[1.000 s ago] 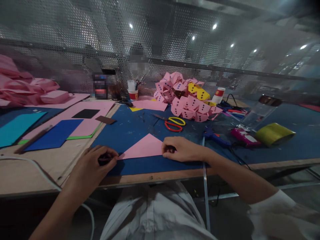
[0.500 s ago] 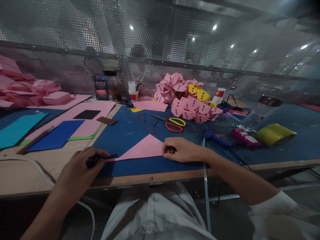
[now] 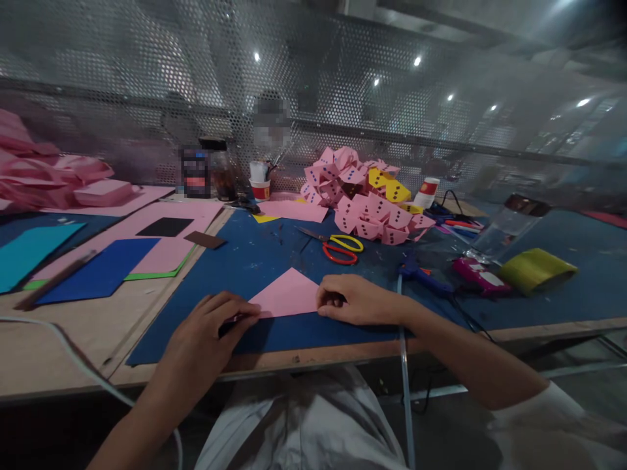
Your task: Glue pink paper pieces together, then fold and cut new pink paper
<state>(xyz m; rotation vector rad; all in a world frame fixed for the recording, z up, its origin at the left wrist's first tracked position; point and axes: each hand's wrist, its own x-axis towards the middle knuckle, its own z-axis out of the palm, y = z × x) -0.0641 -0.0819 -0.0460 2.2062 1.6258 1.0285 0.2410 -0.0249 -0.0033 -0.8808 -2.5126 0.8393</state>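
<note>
A pink paper folded into a triangle [image 3: 289, 295] lies on the blue mat [image 3: 274, 251] near the table's front edge. My left hand [image 3: 210, 329] rests on the triangle's left corner, fingers closed round a small dark thing that I cannot make out. My right hand [image 3: 355, 299] presses down on the triangle's right corner with its fingers curled.
Red and yellow scissors [image 3: 337, 247] lie beyond the triangle. A heap of pink and yellow folded pieces [image 3: 365, 199] sits behind them. A blue glue gun [image 3: 424, 271], a yellow roll [image 3: 536, 269] and a clear bottle [image 3: 504, 228] are at right. Coloured sheets [image 3: 98, 271] lie left.
My left hand slid left along the triangle's bottom edge, then came back right onto its left corner. The right hand stayed on the right corner.
</note>
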